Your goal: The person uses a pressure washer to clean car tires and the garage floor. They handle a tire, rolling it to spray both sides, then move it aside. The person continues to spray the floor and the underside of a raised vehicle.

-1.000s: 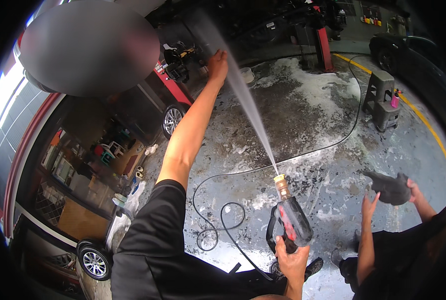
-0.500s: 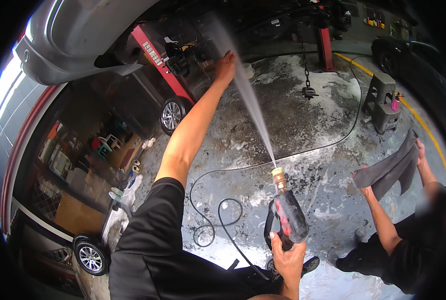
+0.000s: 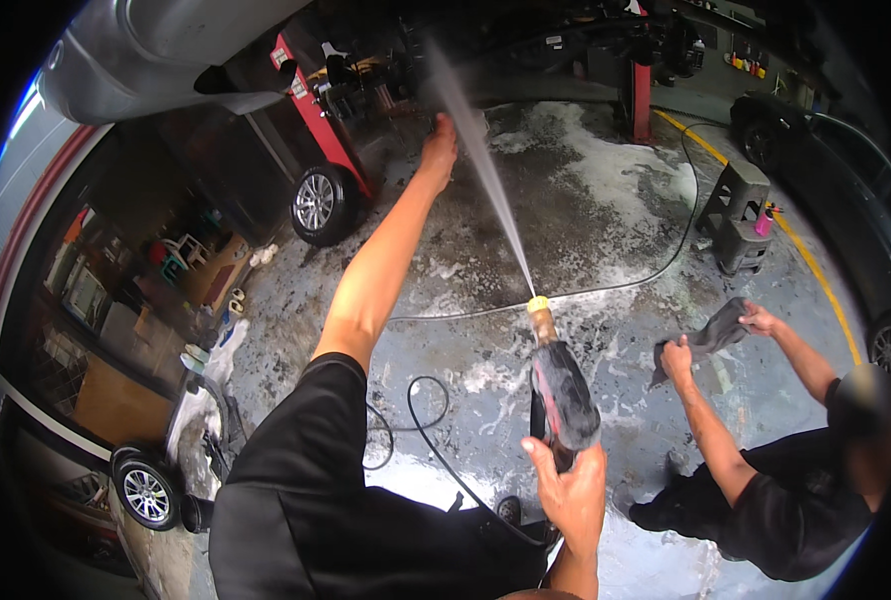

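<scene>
My right hand (image 3: 571, 490) is closed round the grip of a black and red pressure washer gun (image 3: 566, 395) with a brass-coloured nozzle. A narrow jet of water (image 3: 481, 165) leaves the nozzle and fans out up and away, toward the dark underside of a raised vehicle. My left arm reaches far forward. My left hand (image 3: 440, 152) is held up just left of the jet, its fingers stretched out and nothing visible in them. Overhead at the far left hangs a grey car body panel (image 3: 156, 60).
At the right a co-worker in black holds a grey cloth (image 3: 711, 335) in both hands. A black hose (image 3: 436, 425) loops over the wet, foamy floor. Wheels (image 3: 321, 203) stand by a red lift post (image 3: 318, 120). Grey step stools (image 3: 741, 220) and a dark car (image 3: 836, 160) are at the right.
The gun and my right hand have shifted slightly forward in view. My left hand has moved a little left and lower, away from the jet. The co-worker's cloth has moved left and bunched up.
</scene>
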{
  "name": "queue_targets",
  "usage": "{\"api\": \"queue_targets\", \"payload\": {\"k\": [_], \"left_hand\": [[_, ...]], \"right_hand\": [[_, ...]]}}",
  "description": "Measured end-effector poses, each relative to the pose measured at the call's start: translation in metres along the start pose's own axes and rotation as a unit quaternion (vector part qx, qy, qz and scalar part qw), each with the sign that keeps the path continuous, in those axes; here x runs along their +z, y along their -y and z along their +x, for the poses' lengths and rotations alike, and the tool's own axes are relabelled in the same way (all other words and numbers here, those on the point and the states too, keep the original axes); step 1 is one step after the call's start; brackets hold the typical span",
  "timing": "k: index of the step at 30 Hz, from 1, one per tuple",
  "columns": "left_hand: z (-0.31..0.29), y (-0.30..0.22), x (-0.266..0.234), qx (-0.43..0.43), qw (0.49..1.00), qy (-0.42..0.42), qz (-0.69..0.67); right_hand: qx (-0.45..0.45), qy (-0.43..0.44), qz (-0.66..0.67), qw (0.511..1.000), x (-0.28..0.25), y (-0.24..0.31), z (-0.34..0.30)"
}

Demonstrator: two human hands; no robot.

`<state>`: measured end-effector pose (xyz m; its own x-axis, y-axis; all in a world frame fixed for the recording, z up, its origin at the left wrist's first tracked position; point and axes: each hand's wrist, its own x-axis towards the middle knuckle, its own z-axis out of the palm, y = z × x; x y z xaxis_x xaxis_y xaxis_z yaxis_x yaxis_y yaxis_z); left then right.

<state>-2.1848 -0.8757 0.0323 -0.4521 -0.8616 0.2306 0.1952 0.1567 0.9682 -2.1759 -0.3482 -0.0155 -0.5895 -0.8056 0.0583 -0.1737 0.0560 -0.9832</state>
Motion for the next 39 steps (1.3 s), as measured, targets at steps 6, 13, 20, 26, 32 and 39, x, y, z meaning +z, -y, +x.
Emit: {"api": "queue_targets", "payload": {"k": [6,13,20,26,32,39], "left_hand": [[-0.143,0.066,-0.038,-0.003,0.992,-0.052,0.114],[-0.347,0.145,-0.041,-0.151,0.982,0.005,0.111],[-0.42,0.166,-0.019,-0.196,0.95,0.155,0.188],[-0.437,0.172,0.036,-0.195,0.864,0.342,0.314],[-0.467,0.217,0.087,-0.173,0.736,0.552,0.353],[-0.519,0.253,0.131,-0.278,0.757,0.488,0.334]], "right_hand": [[-0.074,-0.003,-0.041,0.996,-0.005,0.013,0.032],[-0.13,-0.068,-0.079,0.986,-0.002,0.027,0.063],[-0.17,-0.005,-0.043,0.985,-0.017,0.038,0.088],[-0.11,-0.019,-0.013,0.994,-0.038,0.038,0.099],[-0.093,0.04,0.068,0.993,-0.091,0.033,0.103],[-0.047,-0.128,0.241,0.961,-0.174,0.021,0.107]]}}
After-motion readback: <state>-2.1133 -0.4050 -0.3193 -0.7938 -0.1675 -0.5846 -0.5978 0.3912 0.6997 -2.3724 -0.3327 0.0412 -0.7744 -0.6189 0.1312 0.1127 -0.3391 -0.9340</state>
